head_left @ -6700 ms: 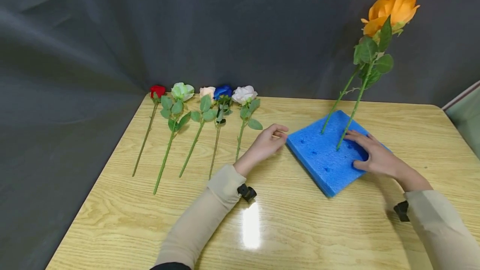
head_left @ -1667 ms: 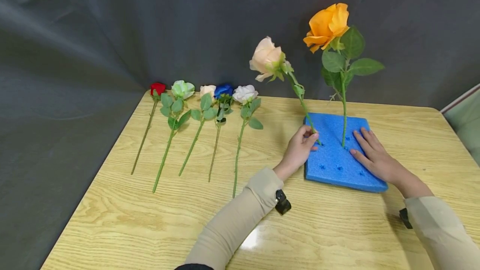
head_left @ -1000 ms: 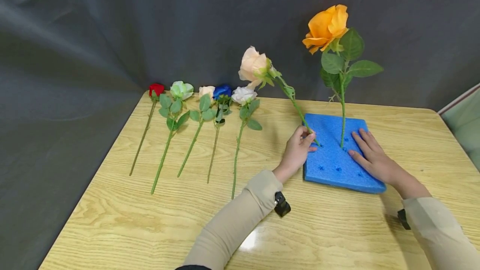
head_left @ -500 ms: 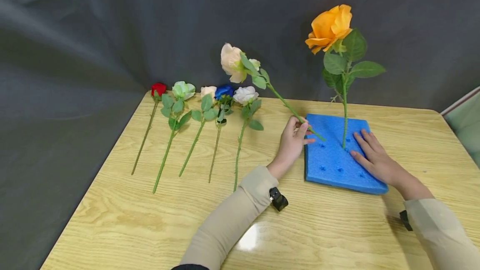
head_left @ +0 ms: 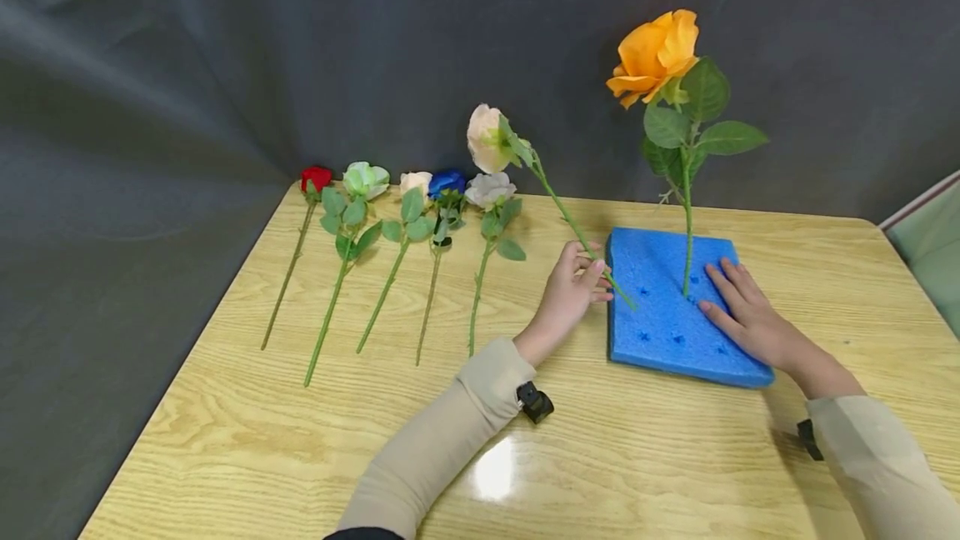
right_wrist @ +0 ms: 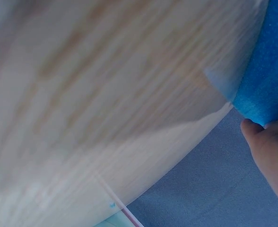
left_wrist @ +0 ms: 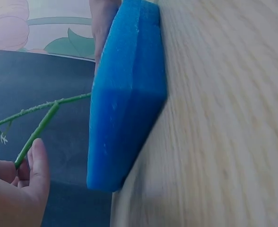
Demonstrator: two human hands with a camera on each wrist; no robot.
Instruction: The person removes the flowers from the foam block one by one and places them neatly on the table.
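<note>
In the head view my left hand (head_left: 567, 292) pinches the green stem of a pale peach rose (head_left: 489, 138), which leans up to the left. The stem's cut end hangs over the left part of a blue foam block (head_left: 645, 257); the left wrist view shows that stem end (left_wrist: 47, 116) in the air, apart from the foam. An orange rose (head_left: 651, 57) stands upright with its stem in the block. My right hand (head_left: 753, 319) rests on the block's right side, fingers spread. Several small holes show in the foam.
Left of the block, a red rose (head_left: 315, 178), a green-white rose (head_left: 365, 180), a cream rose (head_left: 415, 182), a blue rose (head_left: 447, 182) and a white rose (head_left: 490, 190) lie in a row on the wooden table (head_left: 247, 432). A dark curtain (head_left: 375, 40) hangs behind.
The block turned since the oldest frame, where two stems stood in it. My left hand took hold of the peach rose, drew its stem out and shifted left. The right hand now lies flatter.
</note>
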